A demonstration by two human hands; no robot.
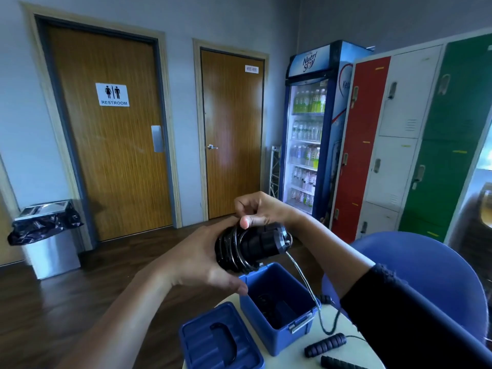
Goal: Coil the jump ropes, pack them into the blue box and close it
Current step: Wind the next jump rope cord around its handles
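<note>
My left hand (202, 259) grips a black jump rope (247, 247), its cord wound in loops around the paired handles, held in the air above the blue box (277, 339). My right hand (259, 211) pinches the cord at the top of the coil. A loose length of cord (303, 278) trails down to the box's right rim. The box stands open on the table with a dark coil inside. Its blue lid (210, 342) lies upside down to the left. Another rope's black handles (326, 344) lie on the table at the right.
The small pale table (295, 359) holds the box and lid near its edge. A blue chair (415, 267) stands right behind it. Farther off are a steel bin (49, 251), two wooden doors, a drinks fridge (311, 134) and coloured lockers (399, 145).
</note>
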